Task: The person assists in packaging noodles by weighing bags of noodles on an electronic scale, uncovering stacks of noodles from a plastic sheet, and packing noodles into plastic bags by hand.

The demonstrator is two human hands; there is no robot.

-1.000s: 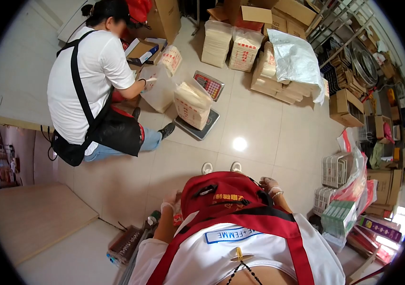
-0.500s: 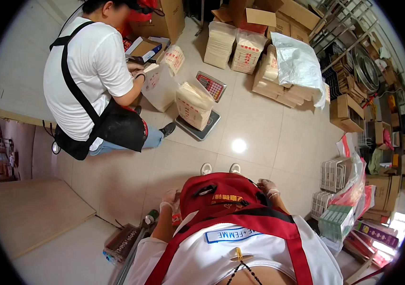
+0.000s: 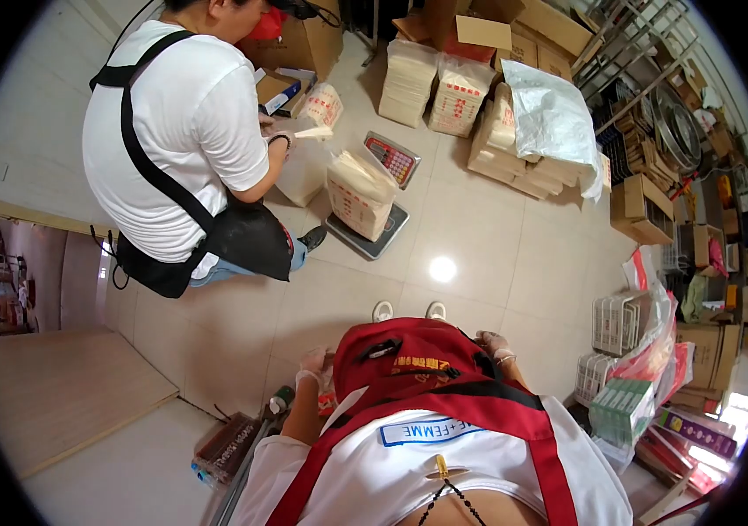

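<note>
Both my hands hang at the sides of my red apron and wear clear plastic gloves. My left hand is by the apron's left edge, its fingers partly hidden. My right hand is by the right edge; its fingers are too small and bunched to read. I see nothing held in either hand. Ahead, a digital scale on the floor carries a bag of pale flat sheets with red print. Its red keypad lies behind the bag.
A co-worker in a white shirt and black apron bends at the left over a plastic bag, pale sheets in hand. Printed packs stand at the back. Shelves and white baskets line the right; a wooden board is lower left.
The co-worker has shifted right and leans lower. Pale sheets now stick out from their hand above the plastic bag, whose front is more covered. My hands stay in place.
</note>
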